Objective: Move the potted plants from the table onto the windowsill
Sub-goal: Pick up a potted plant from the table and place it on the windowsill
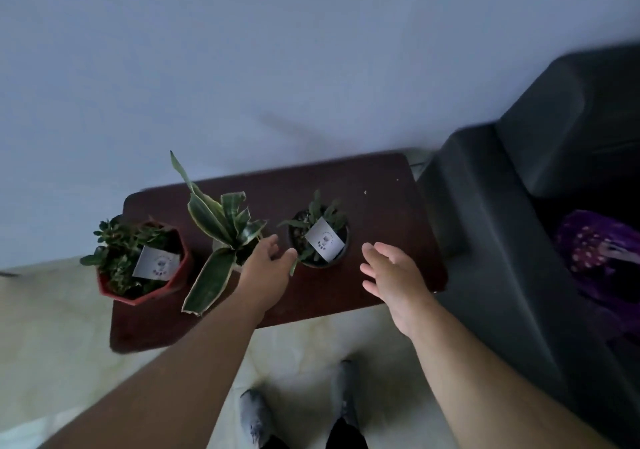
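Observation:
Three potted plants stand on a dark wooden table [381,206]. A red angular pot [145,292] with small leaves and a white card is at the left. In the middle grows a long-leaved striped plant [221,227] whose pot is mostly hidden. A small black round pot [320,240] with a white card stands to the right. My left hand [266,268] is open, just left of the black pot, fingertips near its rim. My right hand [391,275] is open, apart from the pot on its right side. The windowsill is not in view.
A dark sofa [519,223] stands right of the table, with a purple patterned cloth [595,244] on its seat. A pale wall rises behind the table. Below are a light floor [52,344] and my feet in grey socks [256,421].

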Available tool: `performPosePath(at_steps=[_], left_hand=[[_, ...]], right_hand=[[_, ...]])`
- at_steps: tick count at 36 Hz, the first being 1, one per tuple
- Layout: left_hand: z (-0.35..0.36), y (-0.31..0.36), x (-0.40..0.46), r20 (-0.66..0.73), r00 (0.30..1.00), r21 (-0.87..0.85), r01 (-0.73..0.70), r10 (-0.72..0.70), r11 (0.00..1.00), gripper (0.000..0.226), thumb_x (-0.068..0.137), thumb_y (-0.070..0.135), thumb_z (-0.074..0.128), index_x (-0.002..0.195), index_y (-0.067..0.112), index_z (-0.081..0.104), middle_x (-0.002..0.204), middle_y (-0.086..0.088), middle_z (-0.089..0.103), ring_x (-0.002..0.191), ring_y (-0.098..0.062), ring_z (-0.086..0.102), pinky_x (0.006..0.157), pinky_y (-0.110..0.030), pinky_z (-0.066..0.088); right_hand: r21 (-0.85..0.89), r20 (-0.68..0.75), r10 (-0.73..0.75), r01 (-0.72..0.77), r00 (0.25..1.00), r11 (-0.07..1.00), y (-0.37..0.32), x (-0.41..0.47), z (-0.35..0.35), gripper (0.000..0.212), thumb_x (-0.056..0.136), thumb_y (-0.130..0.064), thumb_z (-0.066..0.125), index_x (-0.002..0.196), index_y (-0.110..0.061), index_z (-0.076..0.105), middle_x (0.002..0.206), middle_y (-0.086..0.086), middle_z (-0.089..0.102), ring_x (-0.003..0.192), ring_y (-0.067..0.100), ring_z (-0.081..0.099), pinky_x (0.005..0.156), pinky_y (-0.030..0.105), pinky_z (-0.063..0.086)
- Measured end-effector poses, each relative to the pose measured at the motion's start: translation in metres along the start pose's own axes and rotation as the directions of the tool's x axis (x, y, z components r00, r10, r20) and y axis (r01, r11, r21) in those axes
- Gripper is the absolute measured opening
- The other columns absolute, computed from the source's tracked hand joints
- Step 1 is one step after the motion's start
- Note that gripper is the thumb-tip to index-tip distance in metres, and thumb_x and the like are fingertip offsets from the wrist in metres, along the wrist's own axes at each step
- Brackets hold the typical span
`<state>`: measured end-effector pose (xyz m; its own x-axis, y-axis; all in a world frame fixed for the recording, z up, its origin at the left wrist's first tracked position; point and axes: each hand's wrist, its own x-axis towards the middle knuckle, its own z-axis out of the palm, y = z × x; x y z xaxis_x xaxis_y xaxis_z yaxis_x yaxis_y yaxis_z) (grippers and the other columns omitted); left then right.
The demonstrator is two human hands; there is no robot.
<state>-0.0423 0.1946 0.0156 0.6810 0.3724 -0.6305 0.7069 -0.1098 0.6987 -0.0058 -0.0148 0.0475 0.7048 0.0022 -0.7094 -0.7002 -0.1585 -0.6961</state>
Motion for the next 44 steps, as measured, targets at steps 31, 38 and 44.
performPosePath(at_steps=[31, 38, 44], left_hand=[[-0.023, 0.051, -0.063, -0.085, 0.995, -0.271, -0.069, 0.048, 0.960, 0.023, 0.104, 0.027, 0.053, 0.114, 0.041, 0.069, 0.080, 0.020, 0.075, 0.081, -0.009, 0.070, 0.079, -0.034, 0.056], [-0.099, 0.079, -0.152, -0.295, 0.952, -0.318, -0.178, 0.081, 0.931, 0.025, 0.102, 0.024, 0.056, 0.109, 0.043, 0.071, 0.096, 0.015, 0.079, 0.093, -0.014, 0.076, 0.084, -0.044, 0.062], [-0.181, 0.065, -0.231, -0.480, 0.874, -0.437, -0.317, 0.080, 0.842, 0.026, 0.101, 0.023, 0.057, 0.103, 0.043, 0.073, 0.101, 0.004, 0.079, 0.091, -0.031, 0.076, 0.087, -0.055, 0.060]], right_hand=[[-0.182, 0.237, -0.176, 0.221, 0.955, 0.958, -0.074, -0.031, 0.012, 0.025, 0.105, -0.016, 0.050, 0.117, -0.024, 0.071, 0.108, -0.003, 0.074, 0.094, 0.009, 0.071, 0.081, 0.025, 0.060], [-0.155, 0.383, -0.313, 0.395, 0.869, 0.906, -0.129, -0.118, 0.049, 0.033, 0.103, -0.009, 0.054, 0.114, -0.036, 0.069, 0.109, -0.001, 0.073, 0.090, 0.012, 0.069, 0.072, 0.027, 0.063], [-0.132, 0.581, -0.351, 0.511, 0.734, 0.849, -0.153, -0.189, 0.120, 0.031, 0.103, -0.008, 0.053, 0.107, -0.029, 0.076, 0.101, 0.003, 0.076, 0.079, 0.005, 0.071, 0.072, 0.027, 0.061]])
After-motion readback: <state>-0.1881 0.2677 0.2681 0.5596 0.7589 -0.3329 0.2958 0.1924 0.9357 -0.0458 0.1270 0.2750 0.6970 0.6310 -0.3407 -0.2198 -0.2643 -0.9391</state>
